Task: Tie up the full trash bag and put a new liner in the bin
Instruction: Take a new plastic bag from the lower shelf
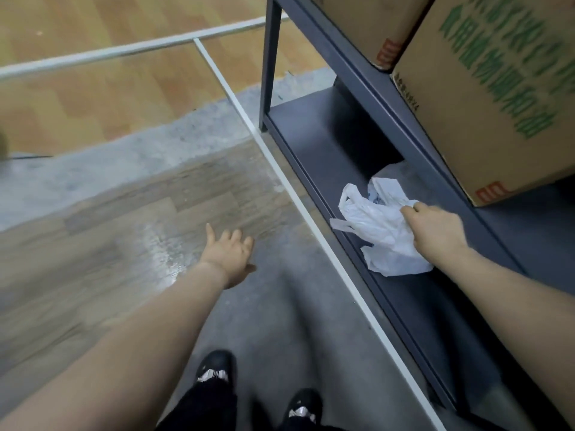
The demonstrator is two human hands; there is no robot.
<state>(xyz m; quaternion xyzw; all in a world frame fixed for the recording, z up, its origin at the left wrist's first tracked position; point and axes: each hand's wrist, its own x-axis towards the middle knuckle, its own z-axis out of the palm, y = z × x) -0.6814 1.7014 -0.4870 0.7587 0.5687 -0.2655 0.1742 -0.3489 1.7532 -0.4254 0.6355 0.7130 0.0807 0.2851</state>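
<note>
Head view. The right hand [434, 227], right of centre in the frame, has its fingers curled into a crumpled white bag [381, 227]; the grip is closed on a bunch of the plastic at the bag's right edge. The bag lies on the lower board of a dark shelf [326, 144], just below and left of a cardboard box [485, 98] on the tier above. I take this bag for the new liner.

The left hand [228, 258], centre of the frame, hangs over the floor [109, 259] with fingers spread and slack, holding nothing. Two dark shoes [216, 367] stand at the bottom edge. No bin and no full bag appear in this view.

Judgement: the step is fetching the liner. To do it well, gather the whole bag, not one fold, and draw it out low and leftward, clear of the upper tier's edge. The loose handle loop at the bag's left could snag on the shelf lip. The free left hand should then find the mouth and shake the bag open.
</note>
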